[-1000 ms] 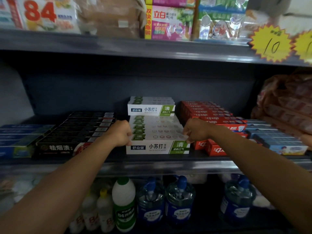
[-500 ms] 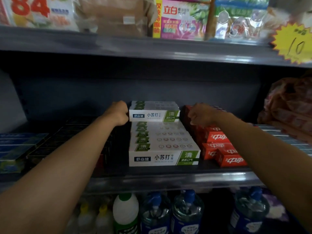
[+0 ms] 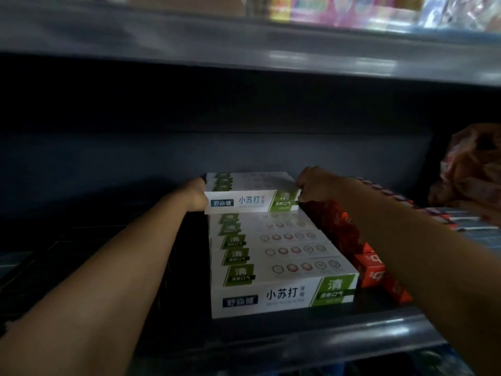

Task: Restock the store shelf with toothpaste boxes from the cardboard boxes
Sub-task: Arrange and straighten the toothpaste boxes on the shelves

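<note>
On the far left I see dark toothpaste boxes (image 3: 62, 248) in shadow, their print unreadable. My left hand (image 3: 195, 195) is against the left end of the upper stack of white-and-green boxes (image 3: 252, 195); its fingers are hidden behind the stack, so I cannot tell whether they curl or lie flat. That stack sits at the back, on top of the lower row of white-and-green boxes (image 3: 282, 270), which runs forward to the shelf's front lip (image 3: 271, 337). Both front faces read 小苏打, with 清 and 清新口气 on the green panel and a blue brand tag too blurred to read. My right hand (image 3: 315, 187) has its fingers curled round the stack's right end. Right of it lie red boxes (image 3: 376, 270), their lettering blurred. Compared with half a second ago, both hands have closed in onto the upper stack's ends, the right one off the red boxes, and the view has moved nearer.
</note>
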The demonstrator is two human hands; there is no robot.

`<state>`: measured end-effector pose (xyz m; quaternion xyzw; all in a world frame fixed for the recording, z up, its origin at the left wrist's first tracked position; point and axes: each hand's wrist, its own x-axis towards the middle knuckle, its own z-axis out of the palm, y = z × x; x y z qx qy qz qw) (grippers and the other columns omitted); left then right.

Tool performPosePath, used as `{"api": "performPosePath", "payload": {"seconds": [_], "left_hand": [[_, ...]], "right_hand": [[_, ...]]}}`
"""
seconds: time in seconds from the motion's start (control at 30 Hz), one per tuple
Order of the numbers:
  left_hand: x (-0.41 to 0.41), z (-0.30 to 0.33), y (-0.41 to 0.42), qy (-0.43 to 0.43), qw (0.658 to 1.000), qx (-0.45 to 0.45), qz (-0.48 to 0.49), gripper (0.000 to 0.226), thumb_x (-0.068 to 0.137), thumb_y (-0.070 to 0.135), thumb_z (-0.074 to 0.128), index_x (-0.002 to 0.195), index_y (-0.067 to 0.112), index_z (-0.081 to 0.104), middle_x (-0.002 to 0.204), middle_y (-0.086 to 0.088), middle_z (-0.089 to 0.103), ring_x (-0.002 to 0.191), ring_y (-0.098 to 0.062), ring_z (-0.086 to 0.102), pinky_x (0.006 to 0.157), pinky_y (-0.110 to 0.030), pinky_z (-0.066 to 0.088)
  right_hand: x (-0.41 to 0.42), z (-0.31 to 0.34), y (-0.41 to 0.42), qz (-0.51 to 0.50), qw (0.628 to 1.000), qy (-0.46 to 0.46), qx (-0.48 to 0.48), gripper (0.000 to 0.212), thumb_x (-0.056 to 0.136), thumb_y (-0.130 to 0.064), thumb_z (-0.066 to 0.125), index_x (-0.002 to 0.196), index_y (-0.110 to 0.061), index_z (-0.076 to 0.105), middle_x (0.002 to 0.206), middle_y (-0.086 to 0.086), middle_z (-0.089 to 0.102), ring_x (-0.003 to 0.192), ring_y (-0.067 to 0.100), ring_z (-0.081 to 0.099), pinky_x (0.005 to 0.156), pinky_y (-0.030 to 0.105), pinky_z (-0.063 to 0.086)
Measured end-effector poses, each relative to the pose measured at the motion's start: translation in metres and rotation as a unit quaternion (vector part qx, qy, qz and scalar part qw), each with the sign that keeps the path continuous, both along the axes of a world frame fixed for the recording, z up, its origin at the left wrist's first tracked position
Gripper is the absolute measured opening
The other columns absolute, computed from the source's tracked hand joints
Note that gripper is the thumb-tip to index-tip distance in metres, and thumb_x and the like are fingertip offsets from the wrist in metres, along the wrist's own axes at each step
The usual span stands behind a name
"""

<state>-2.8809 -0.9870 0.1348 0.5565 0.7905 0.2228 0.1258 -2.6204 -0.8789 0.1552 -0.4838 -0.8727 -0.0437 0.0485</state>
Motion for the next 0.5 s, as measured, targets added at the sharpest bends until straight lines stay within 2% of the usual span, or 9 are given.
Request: {"api": "performPosePath", "payload": {"seconds": [0.07,0.13,0.23,0.33,0.4,0.5], "left_hand": [[-0.004,-0.003,0.006,-0.025,1.0,0.008,0.005,0.018,0.086,-0.001,0.056,0.101,0.009,0.052,0.109,-0.015,0.054,0.103,-0.029,0.054,0.086,-0.035,0.044],[-0.008,-0.007,0.011,-0.047,0.999,0.021,0.005,0.015,0.087,-0.001,0.055,0.098,0.009,0.053,0.11,-0.016,0.056,0.099,-0.028,0.055,0.084,-0.034,0.045],[-0.008,-0.011,0.013,-0.065,0.997,0.043,0.008,0.015,0.086,-0.004,0.052,0.095,0.008,0.055,0.11,-0.018,0.059,0.102,-0.031,0.057,0.082,-0.033,0.044],[-0.004,-0.013,0.015,-0.074,0.996,0.053,0.004,0.019,0.086,-0.005,0.05,0.1,0.007,0.055,0.113,-0.018,0.058,0.106,-0.031,0.055,0.084,-0.033,0.044],[-0.001,-0.014,0.016,-0.071,0.995,0.063,0.008,0.022,0.086,-0.005,0.05,0.105,0.004,0.055,0.114,-0.018,0.057,0.108,-0.032,0.055,0.085,-0.033,0.044],[0.004,-0.013,0.018,-0.072,0.995,0.065,0.009,0.024,0.086,-0.006,0.05,0.106,0.004,0.055,0.113,-0.018,0.057,0.108,-0.032,0.055,0.086,-0.035,0.045]], "right_hand": [[-0.001,-0.002,0.007,-0.006,1.0,0.006,0.002,0.034,0.085,-0.023,0.068,0.115,-0.008,0.063,0.112,0.006,0.059,0.096,0.019,0.056,0.078,0.028,0.045],[-0.002,-0.004,0.011,-0.013,1.0,0.003,-0.006,0.032,0.087,-0.023,0.065,0.115,-0.008,0.064,0.109,0.007,0.061,0.094,0.018,0.056,0.076,0.026,0.043],[-0.001,-0.007,0.015,-0.014,1.0,-0.001,-0.019,0.03,0.089,-0.026,0.061,0.114,-0.009,0.063,0.104,0.006,0.061,0.094,0.019,0.058,0.072,0.026,0.043],[0.0,-0.01,0.023,-0.02,1.0,0.005,-0.021,0.023,0.088,-0.026,0.061,0.107,-0.012,0.061,0.097,0.003,0.057,0.087,0.017,0.055,0.065,0.025,0.04],[0.002,-0.012,0.026,-0.019,1.0,0.006,-0.018,0.018,0.088,-0.023,0.061,0.103,-0.012,0.06,0.093,0.002,0.055,0.084,0.016,0.054,0.066,0.026,0.039],[0.005,-0.012,0.029,-0.019,1.0,0.012,-0.02,0.021,0.088,-0.02,0.062,0.107,-0.01,0.06,0.095,0.001,0.053,0.088,0.017,0.054,0.068,0.026,0.041]]}}
